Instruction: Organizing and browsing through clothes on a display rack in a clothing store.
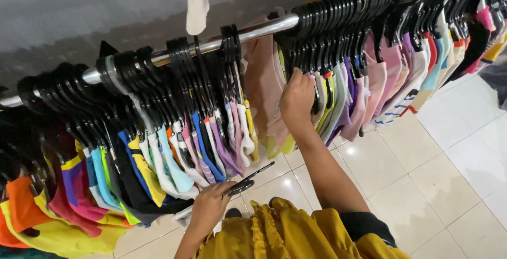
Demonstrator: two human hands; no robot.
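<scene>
Two hands were at work along a crowded metal rail [253, 31] hung with small garments on black hangers. The left hand [208, 206] was closed around an empty black hanger [248, 181], held low and nearly level in front of the yellow ruffled garment [285, 232] at the person's chest. The right hand [297, 100] reached up, well apart from the left, with its fingers curled into the row of clothes, gripping the edge of a pale pink garment [264, 85] just below the rail. To do this well, it seemed wise to keep the right hand's hold near the hanger necks, so one piece could be parted from its tightly packed neighbours without dragging them along, and to keep the spare hanger clear of the dangling hems. Bright blue, yellow and orange pieces [79, 195] crowded the left end of the rail, pink and white ones [391, 74] the right. Below lay a floor [422, 174] of glossy pale tiles, and behind the rail stood a plain grey wall [79, 16].
</scene>
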